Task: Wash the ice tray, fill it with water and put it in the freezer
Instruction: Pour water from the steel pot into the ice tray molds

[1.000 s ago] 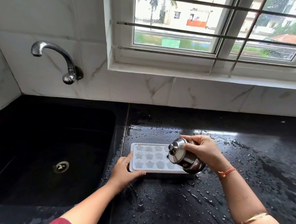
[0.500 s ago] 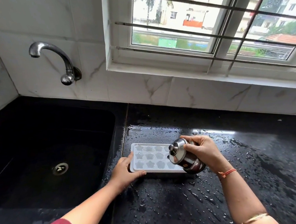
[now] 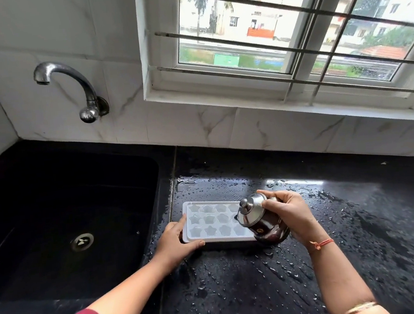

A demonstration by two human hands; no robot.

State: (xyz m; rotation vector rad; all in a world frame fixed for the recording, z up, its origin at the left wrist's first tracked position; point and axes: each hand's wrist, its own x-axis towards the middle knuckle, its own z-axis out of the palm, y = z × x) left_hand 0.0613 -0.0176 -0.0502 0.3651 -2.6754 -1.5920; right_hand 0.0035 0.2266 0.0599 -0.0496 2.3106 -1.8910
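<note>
1. The white plastic ice tray with star-shaped moulds (image 3: pixel 208 222) lies flat on the wet black stone counter (image 3: pixel 264 290), just right of the black sink (image 3: pixel 55 222).
2. My left hand (image 3: pixel 176 243) is clamped on the tray's near-left corner, thumb along the front edge and fingers up the left end. I judge its best use is as a brace. It should press down rather than pull, because the beaded water under the tray could let it slide.
3. My right hand (image 3: pixel 290 214) is wrapped round a small lidded steel pot with a dark lower half (image 3: pixel 260 223). The pot is tipped left over the tray's right end, with its base close to the tray's near-right corner.
4. I cannot tell whether water is leaving the pot. The moulds look pale and glossy, but their levels are unreadable from here.
5. To pour well, I tilt shallowly for a thin stream and aim at one mould at a time. I work from the right end toward my left hand.
6. I stop each mould short of its rim, since the tray has to be carried level to the freezer.
7. The knobbed lid points downhill, so a finger against it seems wise. If it slipped, the water would flood out.
8. Lifting the pot a little clear of the tray would let me see the moulds beneath it.
</note>
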